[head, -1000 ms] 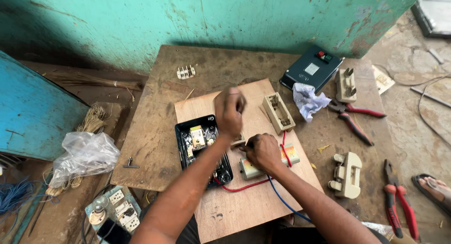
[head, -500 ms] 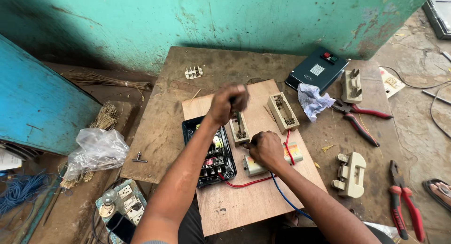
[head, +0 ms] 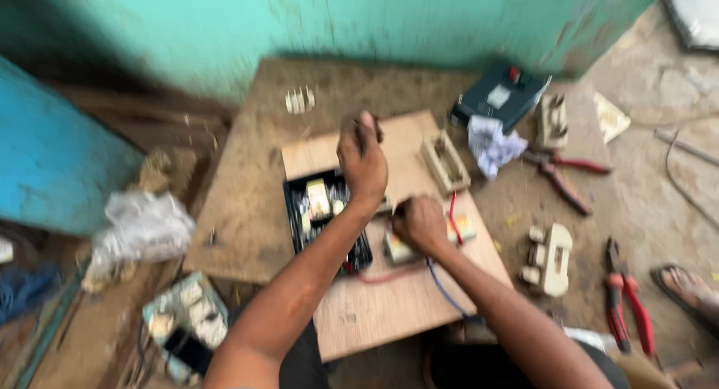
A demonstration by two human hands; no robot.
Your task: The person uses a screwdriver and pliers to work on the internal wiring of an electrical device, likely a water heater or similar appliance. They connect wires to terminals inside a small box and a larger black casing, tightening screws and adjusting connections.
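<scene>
Left hand (head: 363, 160) was fisted above the black tray (head: 323, 223) on the plywood board (head: 389, 299) — contents unclear from blur. Right hand (head: 421, 224) had fingers clamped on the cream switch block (head: 408, 247) — red wire (head: 454, 213) alongside.

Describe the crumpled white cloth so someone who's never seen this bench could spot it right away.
Start at the worn wooden table against the teal wall, then find the dark box-shaped meter near its far right corner. The crumpled white cloth lies just in front of that meter, left of the red-handled pliers. It is the only soft, wrinkled thing among hard cream switch parts and tools.
</scene>
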